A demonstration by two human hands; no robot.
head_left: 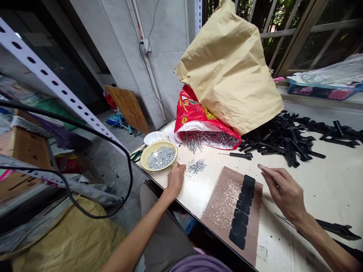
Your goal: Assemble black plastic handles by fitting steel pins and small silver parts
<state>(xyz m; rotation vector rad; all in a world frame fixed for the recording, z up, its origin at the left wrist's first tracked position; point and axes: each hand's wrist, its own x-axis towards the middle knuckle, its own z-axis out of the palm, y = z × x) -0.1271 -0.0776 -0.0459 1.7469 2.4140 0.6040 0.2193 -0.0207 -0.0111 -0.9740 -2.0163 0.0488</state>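
My left hand [176, 178] rests on the table with its fingers curled together, beside a small pile of metal rings [196, 166]. Whatever its fingertips pinch, if anything, is hidden. My right hand [286, 192] hovers over the table, thumb and fingers pressed together; what sits at the fingertips is too small to name. Between the hands lies a brown board [215, 200] sprinkled with pale specks, bearing a row of black rounded-square pieces [241, 216]. A yellow bowl [144, 163] full of metal rings stands just beyond my left hand.
Behind, a red bag [184, 105] spills thin metal rods [195, 141] under a large brown paper sheet [229, 71]. Black plastic parts [289, 139] heap at the back right. One black part with a thin rod [240, 155] lies alone. Green-handled scissors [136, 156] lie by the bowl.
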